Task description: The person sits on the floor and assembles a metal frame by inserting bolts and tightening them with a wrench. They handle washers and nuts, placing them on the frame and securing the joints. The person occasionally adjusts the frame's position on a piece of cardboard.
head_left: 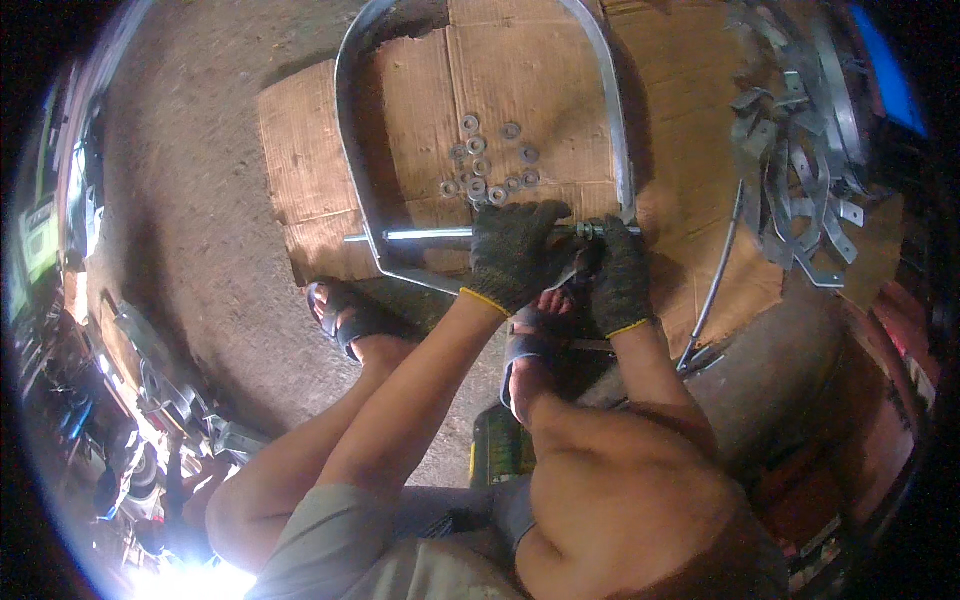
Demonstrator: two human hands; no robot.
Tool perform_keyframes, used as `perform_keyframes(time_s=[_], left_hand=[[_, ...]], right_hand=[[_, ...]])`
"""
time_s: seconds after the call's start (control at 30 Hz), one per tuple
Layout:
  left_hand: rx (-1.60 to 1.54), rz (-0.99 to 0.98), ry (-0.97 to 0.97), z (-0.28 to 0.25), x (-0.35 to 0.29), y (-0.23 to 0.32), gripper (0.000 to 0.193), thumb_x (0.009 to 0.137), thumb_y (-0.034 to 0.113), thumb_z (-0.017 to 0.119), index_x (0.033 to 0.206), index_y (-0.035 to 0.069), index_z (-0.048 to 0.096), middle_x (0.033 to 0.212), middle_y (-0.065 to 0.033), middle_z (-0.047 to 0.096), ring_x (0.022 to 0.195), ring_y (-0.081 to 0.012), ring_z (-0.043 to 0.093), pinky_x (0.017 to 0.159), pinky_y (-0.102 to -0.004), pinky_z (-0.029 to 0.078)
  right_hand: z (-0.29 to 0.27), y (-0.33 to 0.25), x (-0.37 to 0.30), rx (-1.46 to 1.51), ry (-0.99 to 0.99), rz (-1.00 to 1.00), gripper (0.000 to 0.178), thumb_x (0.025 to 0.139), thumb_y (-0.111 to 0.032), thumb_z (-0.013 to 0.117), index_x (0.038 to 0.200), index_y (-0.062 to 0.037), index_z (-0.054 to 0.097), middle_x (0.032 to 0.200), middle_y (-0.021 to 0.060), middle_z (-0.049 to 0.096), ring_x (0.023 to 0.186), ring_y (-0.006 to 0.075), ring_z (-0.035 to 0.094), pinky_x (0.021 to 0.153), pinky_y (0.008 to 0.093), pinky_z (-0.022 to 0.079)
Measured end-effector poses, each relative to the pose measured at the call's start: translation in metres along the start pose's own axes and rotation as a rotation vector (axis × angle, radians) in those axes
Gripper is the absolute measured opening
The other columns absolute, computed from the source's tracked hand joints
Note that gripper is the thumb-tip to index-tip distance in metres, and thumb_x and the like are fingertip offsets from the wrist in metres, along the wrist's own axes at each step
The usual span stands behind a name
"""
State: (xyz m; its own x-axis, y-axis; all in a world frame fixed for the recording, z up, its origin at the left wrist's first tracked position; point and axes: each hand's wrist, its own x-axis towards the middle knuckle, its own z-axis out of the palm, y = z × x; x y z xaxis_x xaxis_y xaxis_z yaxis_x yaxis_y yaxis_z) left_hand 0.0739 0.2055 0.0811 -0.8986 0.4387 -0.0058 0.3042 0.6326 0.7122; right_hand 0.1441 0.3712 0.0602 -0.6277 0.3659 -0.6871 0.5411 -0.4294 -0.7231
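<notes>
A U-shaped flat metal band (347,130) lies on the cardboard, its curve reaching the top edge of the view. Across its near end runs a straight metal rod (425,234), passing the band on both sides. My left hand (512,255), in a dark knit glove with a yellow cuff edge, is closed over the rod right of its middle. Also gloved, my right hand (618,280) has its fingers closed at the rod's right end, around a small nut-like piece (590,231). The palms hide part of what lies between them.
Several round metal washers (478,167) lie loose inside the band on the cardboard (410,90). Bent metal strips (800,190) are heaped at the right, with a thin rod (715,275) nearer. My sandalled feet (350,320) flank the work. A green-and-black object (497,447) sits between my legs.
</notes>
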Motion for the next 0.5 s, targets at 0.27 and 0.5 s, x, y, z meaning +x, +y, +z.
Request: perform_keyframes(time_s=[0.27,0.5], left_hand=[[-0.042,-0.069,-0.053,-0.002,-0.003,-0.003,0.04,0.08,0.046,0.077,0.107,0.016,0.072,0.082,-0.0113,0.074,0.076,-0.0332,0.072,0.07,-0.0459,0.056],[0.05,-0.002,-0.11,0.004,-0.001,-0.011,0.048,0.076,0.048,0.08,0.109,0.014,0.071,0.088,-0.0117,0.075,0.078,-0.0328,0.073,0.072,-0.0445,0.057]], right_hand=[[0.015,-0.017,-0.011,0.182,0.076,0.128,0.012,0.097,-0.022,0.062,0.1,-0.01,0.064,0.087,0.0014,0.068,0.068,0.0125,0.064,0.059,0.0282,0.054],[0.016,-0.047,-0.028,-0.203,-0.121,0.041,0.013,0.095,-0.019,0.064,0.095,-0.0073,0.07,0.088,0.0026,0.07,0.072,0.0136,0.064,0.064,0.0299,0.054]])
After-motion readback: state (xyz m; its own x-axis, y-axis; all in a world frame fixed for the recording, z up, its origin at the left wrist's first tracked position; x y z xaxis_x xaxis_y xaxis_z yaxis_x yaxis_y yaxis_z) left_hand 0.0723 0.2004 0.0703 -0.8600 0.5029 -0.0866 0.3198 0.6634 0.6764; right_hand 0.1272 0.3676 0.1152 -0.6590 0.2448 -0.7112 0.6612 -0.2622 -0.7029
